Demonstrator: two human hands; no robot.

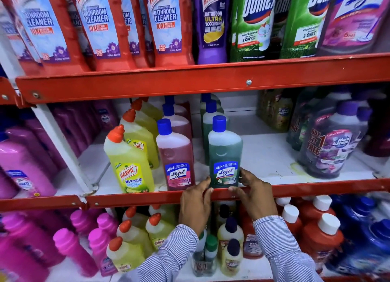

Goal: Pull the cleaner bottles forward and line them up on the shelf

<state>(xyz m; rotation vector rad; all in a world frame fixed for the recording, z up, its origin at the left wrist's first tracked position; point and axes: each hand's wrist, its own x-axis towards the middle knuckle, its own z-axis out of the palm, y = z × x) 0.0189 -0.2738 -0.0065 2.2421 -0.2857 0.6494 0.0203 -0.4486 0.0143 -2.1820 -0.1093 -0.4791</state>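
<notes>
Both hands bracketed the base of the green bottle (225, 153) at the front lip of the middle shelf (316, 188). The left hand (195, 205) had its fingers together against the bottle's lower left edge; the right hand (254, 195) had its fingers curled against the lower right edge, thumb resting on the red lip. Whether the fingers clamped the bottle or merely steadied it could not be told. This two-sided hold probably served to square the bottle to the edge. The bottle stood upright between the fingertips, long axis vertical, blue cap up, label facing outward. Just beyond the left fingers stood the pink bottle (176, 155), also at the lip; two more green bottles (211, 121) stood behind.
</notes>
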